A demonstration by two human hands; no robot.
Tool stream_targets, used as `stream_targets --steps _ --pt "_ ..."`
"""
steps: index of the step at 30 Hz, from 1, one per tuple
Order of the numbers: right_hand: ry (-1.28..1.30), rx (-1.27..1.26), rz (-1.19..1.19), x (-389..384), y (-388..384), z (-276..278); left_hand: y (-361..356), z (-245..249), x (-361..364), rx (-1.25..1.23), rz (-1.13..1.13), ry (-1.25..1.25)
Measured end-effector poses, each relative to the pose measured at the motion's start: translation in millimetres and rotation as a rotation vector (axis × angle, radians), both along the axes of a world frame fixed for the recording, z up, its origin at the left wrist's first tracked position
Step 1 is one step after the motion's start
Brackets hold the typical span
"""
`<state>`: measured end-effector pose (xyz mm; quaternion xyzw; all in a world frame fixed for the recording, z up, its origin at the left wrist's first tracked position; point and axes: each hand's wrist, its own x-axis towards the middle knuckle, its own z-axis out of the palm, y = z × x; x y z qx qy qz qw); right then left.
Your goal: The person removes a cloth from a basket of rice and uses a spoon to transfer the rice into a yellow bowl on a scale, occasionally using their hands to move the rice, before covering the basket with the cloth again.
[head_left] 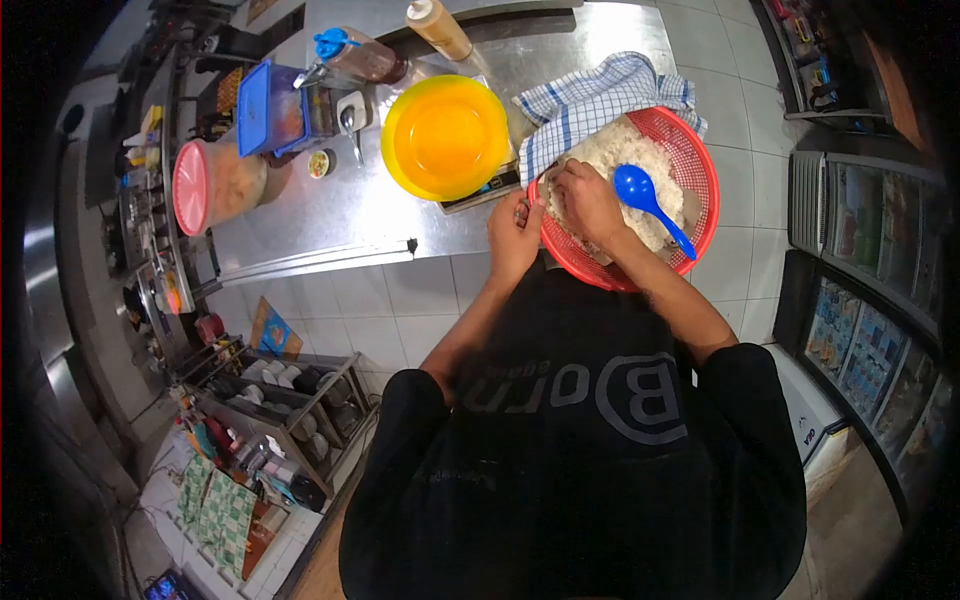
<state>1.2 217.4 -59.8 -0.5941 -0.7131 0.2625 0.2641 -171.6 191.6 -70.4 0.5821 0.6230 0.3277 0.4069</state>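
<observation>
A red mesh basket (705, 185) full of cooked white rice (625, 160) sits at the edge of the steel counter, with a blue plastic spoon (645, 200) lying in the rice. My right hand (588, 200) rests in the rice at the basket's near left side, fingers curled into it. My left hand (515, 235) grips the basket's rim from outside. A blue-and-white checked cloth (590, 100) drapes over the basket's far side.
A yellow bowl (445, 137) stands on a scale left of the basket. Farther left are a blue-lidded box (265, 108), a pink-lidded tub (205, 185), sauce bottles (440, 27) and a steel counter (350, 215). A rack of cups (285, 395) stands on the floor.
</observation>
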Motion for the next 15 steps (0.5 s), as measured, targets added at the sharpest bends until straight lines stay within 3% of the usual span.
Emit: stream_targets --steps 3,5,15 --pt "0.039 -0.106 0.036 2 6 15 2 6 3 -0.163 0.060 -0.179" --pt "0.184 -0.062 0.041 -2 2 21 3 8 4 -0.151 0.057 -0.177" --pt "0.103 -0.177 0.217 5 -31 13 4 8 2 0.009 -0.023 -0.082"
